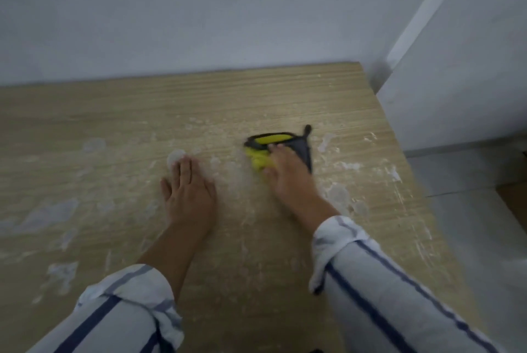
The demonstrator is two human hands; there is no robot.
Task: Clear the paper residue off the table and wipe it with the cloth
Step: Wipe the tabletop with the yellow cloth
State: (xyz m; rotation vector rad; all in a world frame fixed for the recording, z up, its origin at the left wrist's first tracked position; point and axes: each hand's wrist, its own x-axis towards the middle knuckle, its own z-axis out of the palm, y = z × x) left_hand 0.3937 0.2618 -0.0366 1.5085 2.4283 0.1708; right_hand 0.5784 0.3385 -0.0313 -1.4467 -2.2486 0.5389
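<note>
The pale wood-grain bench (114,124) is smeared with flaky whitish paper residue (42,215). The left grip (188,195) lies flat, fingers straight and together. At its 3 o'clock, the right grip (288,178) presses straight fingers onto the crumpled yellow, dark-edged cloth (271,140).

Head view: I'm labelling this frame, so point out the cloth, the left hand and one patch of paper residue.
cloth (271,139): head view, on its yellow top strip.
left hand (189,190): head view, on the back of the hand.
paper residue (338,195): head view, middle of one whitish patch.
</note>
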